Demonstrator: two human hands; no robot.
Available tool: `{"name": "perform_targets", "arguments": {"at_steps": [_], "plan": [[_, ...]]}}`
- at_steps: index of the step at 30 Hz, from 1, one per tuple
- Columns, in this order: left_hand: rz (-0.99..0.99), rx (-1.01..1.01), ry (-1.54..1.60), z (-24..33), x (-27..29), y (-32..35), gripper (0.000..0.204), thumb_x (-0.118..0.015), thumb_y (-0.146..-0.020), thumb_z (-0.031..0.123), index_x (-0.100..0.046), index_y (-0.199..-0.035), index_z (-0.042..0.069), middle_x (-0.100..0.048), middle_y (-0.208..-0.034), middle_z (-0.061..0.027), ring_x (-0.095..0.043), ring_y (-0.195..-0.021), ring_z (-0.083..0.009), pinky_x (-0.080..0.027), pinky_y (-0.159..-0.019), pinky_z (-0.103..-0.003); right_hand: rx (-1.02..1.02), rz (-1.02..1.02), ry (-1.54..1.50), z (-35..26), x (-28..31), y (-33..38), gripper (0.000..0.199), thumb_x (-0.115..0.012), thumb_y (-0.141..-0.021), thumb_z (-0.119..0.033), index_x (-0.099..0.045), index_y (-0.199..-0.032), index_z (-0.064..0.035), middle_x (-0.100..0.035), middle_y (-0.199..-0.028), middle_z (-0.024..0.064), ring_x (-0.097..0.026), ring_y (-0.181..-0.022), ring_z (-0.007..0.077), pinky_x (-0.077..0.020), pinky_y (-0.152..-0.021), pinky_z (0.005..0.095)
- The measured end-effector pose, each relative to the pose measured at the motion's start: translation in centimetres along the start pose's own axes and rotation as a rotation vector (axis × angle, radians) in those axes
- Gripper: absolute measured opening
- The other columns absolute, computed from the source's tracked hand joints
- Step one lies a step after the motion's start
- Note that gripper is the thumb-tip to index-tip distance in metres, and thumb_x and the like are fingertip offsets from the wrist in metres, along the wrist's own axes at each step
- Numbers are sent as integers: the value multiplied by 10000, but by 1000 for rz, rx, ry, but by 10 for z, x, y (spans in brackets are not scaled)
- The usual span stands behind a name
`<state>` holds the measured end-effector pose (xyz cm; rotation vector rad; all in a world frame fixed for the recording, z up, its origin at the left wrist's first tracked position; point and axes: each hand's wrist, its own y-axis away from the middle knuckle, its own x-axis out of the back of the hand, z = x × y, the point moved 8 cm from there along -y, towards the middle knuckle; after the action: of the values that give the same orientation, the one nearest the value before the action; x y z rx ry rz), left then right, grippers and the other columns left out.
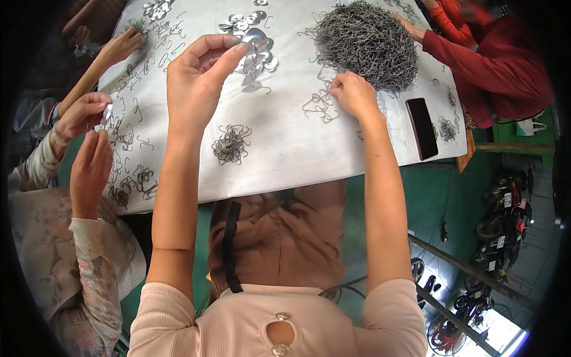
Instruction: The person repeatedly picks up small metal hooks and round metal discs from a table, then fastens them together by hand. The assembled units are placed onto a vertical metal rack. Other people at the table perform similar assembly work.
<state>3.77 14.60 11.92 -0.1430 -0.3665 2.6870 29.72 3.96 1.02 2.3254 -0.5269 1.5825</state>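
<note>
My left hand (199, 80) is raised over the far middle of the table, pinching a shiny round metal disc (254, 35) between thumb and fingers. Behind and below that disc lie several more silver metal discs (240, 24), partly covered by it. My right hand (357, 95) is closed, its fingertips down beside some loose bent wire hooks (321, 107); whether a hook is between them is hidden. Just beyond it rises a large tangled heap of dark wire hooks (372, 47). A smaller clump of hooks (231, 144) sits on the table between my forearms.
A white-covered table (279, 154) spans the view. A black phone (422, 129) lies near its right edge. At left, a co-worker's hands (92, 137) hold a small shiny piece by scattered hooks (140, 178). Another person's red sleeve (464, 65) reaches toward the heap from the right.
</note>
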Motion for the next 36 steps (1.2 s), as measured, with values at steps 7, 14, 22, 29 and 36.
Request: {"name": "perform_targets", "arguments": {"at_steps": [7, 14, 22, 29, 36], "plan": [[33, -117, 58, 24, 23, 5, 179, -703, -823, 81, -665, -958, -31, -679, -868, -70, -628, -811, -93, -481, -742, -188, -175, -5, -827, -13, -6, 20, 173, -729, -755, -161, -708, -859, -25, -676, -786, 25, -590, -754, 102, -458, -715, 242], [139, -175, -26, 48, 57, 14, 173, -700, -817, 56, -661, -959, -34, -663, -876, -56, -604, -829, -85, -457, -781, -184, 52, -281, -695, -157, -86, 64, 206, -722, -747, -184, -703, -895, -41, -691, -827, 91, -629, -726, 167, -492, -723, 294], [150, -116, 25, 40, 76, 31, 180, -699, -817, 48, -656, -967, -41, -662, -886, -65, -608, -823, -93, -466, -768, -193, -58, 90, -406, -30, -6, 46, 164, -683, -767, -160, -692, -891, -55, -678, -906, 116, -634, -838, 263, -485, -774, 348], [-11, -21, 137, 29, 43, 34, 176, -697, -819, 34, -645, -964, -51, -662, -883, -67, -610, -818, -94, -474, -759, -192, 49, -210, 116, -10, -7, 67, 115, -669, -779, -164, -656, -837, -65, -635, -916, 127, -609, -887, 327, -475, -775, 403], [-2, 27, 52, 23, 19, 37, 156, -701, -811, 62, -647, -920, -35, -662, -847, -63, -601, -802, -90, -466, -742, -199, 96, -19, -18, -11, 7, 72, 111, -655, -792, -146, -591, -864, -90, -587, -922, 103, -593, -896, 307, -473, -766, 403]]}}
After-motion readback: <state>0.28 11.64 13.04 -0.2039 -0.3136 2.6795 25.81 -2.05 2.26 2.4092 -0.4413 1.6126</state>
